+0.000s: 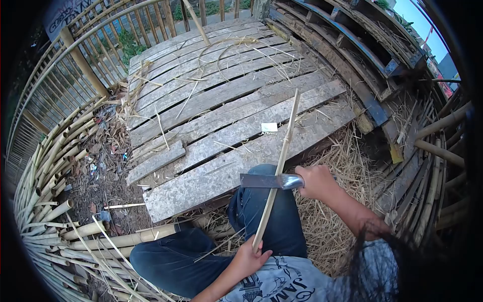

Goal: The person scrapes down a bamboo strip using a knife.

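We judge the strip light, springy, best gripped at its near end, as our left hand does; right hand holds knife.

The right hand is gripping a knife, its blade crossing a bamboo strip. The left hand is holding the strip's near end above the person's lap.

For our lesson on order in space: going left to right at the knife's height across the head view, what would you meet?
Bamboo poles → leaf litter → loose board → knife → right hand → straw
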Action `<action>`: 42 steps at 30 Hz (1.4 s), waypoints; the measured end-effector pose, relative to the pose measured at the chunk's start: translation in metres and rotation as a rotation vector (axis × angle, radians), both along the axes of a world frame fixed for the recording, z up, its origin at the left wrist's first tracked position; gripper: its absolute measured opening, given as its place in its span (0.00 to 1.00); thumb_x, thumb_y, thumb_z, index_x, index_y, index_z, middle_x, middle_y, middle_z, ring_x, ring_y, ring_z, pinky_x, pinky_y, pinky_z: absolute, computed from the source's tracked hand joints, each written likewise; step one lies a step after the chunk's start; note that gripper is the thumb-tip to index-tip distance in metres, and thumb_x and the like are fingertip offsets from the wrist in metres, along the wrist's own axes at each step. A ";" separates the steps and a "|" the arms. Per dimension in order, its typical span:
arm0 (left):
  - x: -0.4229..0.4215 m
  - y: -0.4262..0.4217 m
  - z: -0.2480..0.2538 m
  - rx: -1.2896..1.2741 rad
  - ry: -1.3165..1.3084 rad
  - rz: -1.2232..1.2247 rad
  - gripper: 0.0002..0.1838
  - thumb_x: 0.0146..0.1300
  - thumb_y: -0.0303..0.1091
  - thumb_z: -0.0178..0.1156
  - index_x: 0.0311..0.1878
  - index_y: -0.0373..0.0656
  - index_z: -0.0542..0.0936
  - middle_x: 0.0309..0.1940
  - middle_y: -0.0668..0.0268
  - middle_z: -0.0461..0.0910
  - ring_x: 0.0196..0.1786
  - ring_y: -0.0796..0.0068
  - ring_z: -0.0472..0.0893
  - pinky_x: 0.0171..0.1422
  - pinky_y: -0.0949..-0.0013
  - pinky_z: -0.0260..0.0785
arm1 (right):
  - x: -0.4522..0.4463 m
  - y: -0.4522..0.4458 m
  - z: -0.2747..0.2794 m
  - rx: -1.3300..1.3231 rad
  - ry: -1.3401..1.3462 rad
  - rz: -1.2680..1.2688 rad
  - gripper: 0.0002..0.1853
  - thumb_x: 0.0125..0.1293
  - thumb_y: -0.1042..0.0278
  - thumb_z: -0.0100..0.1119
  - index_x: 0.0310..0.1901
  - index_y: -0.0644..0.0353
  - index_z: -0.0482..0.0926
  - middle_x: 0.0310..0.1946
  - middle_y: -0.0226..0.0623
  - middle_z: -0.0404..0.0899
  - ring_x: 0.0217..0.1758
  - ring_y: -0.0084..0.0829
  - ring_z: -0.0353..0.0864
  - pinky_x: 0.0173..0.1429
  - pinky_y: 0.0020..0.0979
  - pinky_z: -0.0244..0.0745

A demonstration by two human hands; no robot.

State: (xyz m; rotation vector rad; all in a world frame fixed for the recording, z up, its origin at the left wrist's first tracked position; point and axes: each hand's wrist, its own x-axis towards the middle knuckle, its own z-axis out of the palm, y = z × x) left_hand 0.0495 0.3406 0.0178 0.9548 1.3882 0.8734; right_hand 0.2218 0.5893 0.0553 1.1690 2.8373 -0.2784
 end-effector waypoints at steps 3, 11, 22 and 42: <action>0.000 -0.005 0.002 -0.063 0.062 -0.073 0.18 0.54 0.30 0.71 0.34 0.43 0.67 0.18 0.76 0.63 0.20 0.85 0.61 0.26 0.77 0.60 | 0.015 0.023 -0.014 0.086 0.110 0.071 0.14 0.42 0.66 0.64 0.33 0.55 0.76 0.22 0.43 0.81 0.30 0.49 0.83 0.36 0.46 0.77; -0.003 -0.001 -0.004 -0.127 -0.051 -0.056 0.18 0.54 0.32 0.72 0.33 0.43 0.67 0.18 0.76 0.64 0.22 0.87 0.62 0.27 0.77 0.60 | 0.021 0.019 0.002 0.036 0.065 -0.021 0.10 0.47 0.65 0.64 0.32 0.55 0.75 0.21 0.40 0.80 0.26 0.46 0.82 0.34 0.45 0.77; -0.013 0.005 -0.006 -0.187 -0.343 -0.055 0.17 0.58 0.27 0.70 0.32 0.46 0.66 0.19 0.80 0.63 0.23 0.91 0.61 0.27 0.80 0.56 | 0.054 0.051 -0.027 -0.223 0.475 -0.533 0.07 0.51 0.70 0.59 0.31 0.64 0.76 0.22 0.51 0.78 0.28 0.51 0.79 0.33 0.43 0.72; -0.005 0.041 0.019 -0.180 -0.017 -0.151 0.17 0.54 0.25 0.71 0.37 0.42 0.68 0.20 0.77 0.61 0.22 0.87 0.60 0.30 0.81 0.61 | 0.031 0.047 -0.022 -0.035 0.145 -0.390 0.06 0.51 0.68 0.59 0.27 0.60 0.77 0.22 0.51 0.79 0.30 0.55 0.80 0.38 0.48 0.77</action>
